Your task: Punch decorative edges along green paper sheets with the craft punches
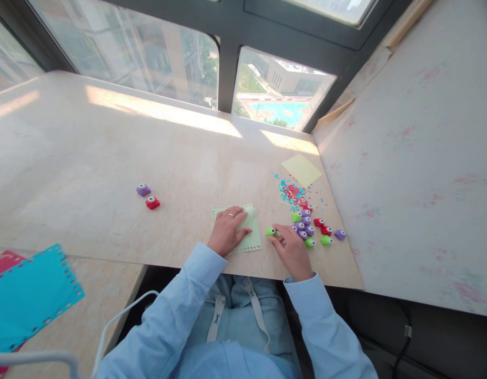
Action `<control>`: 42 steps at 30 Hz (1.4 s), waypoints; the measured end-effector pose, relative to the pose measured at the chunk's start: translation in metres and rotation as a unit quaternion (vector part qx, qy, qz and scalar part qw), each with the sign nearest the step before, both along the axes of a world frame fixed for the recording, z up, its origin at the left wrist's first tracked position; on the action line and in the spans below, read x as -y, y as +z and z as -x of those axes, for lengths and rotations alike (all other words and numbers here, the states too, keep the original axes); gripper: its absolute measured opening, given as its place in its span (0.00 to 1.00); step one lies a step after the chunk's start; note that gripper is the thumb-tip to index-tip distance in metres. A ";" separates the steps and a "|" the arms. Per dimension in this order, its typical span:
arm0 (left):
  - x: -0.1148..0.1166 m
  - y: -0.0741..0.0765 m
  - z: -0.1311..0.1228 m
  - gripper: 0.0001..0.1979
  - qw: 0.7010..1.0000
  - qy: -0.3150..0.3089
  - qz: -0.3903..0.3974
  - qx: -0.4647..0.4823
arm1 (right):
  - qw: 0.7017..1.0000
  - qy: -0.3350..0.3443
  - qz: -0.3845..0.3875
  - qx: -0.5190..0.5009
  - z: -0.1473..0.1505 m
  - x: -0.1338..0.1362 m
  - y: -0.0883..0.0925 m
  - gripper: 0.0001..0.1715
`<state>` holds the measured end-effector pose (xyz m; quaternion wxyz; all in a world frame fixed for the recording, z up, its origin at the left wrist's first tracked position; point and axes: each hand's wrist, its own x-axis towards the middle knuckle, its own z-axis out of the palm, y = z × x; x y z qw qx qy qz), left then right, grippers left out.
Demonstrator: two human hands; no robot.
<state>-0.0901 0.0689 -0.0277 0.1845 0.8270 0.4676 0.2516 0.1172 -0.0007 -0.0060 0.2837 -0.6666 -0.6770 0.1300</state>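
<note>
A pale green sheet of paper [251, 239] with small holes punched along its edges lies in front of me. My left hand [230, 229] rests flat on it, fingers stretched out. To the right of the sheet, my right hand [291, 247] grips a small green craft punch [271, 232] between thumb and fingers, just off the paper's edge. Beside and beyond that hand stands a cluster of more punches: several purple punches [305, 221], red punches [326, 230] and green punches [326, 240]. The palm side of my left hand is hidden.
Red and blue paper bits [294, 193] lie scattered behind the cluster, near a pale yellow sheet [302, 169]. At left sit a purple punch [143, 190] and a red punch [152, 202]. Blue punched paper [26, 300] lies lower left by a white cable [117, 315]. A wall [417, 173] bounds the right.
</note>
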 end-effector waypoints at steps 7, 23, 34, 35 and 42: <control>0.000 0.001 0.001 0.20 1.000 -0.003 0.000 0.018 | 0.997 -0.055 -0.051 0.021 -0.003 -0.017 0.003 0.16; 0.001 0.004 0.001 0.20 1.000 -0.007 0.015 0.026 | 0.925 -0.131 -0.097 -0.344 0.007 -0.034 -0.009 0.25; 0.001 0.005 0.001 0.20 1.000 -0.006 0.016 0.026 | 0.981 -0.023 -0.010 -0.190 0.000 -0.034 -0.006 0.17; 0.001 0.005 0.001 0.20 1.000 -0.006 0.015 0.026 | 0.987 -0.002 -0.014 -0.162 0.001 -0.036 -0.006 0.15; 0.001 0.003 0.002 0.21 0.999 -0.011 0.016 0.025 | 0.997 0.046 -0.045 -0.050 0.011 -0.055 -0.008 0.17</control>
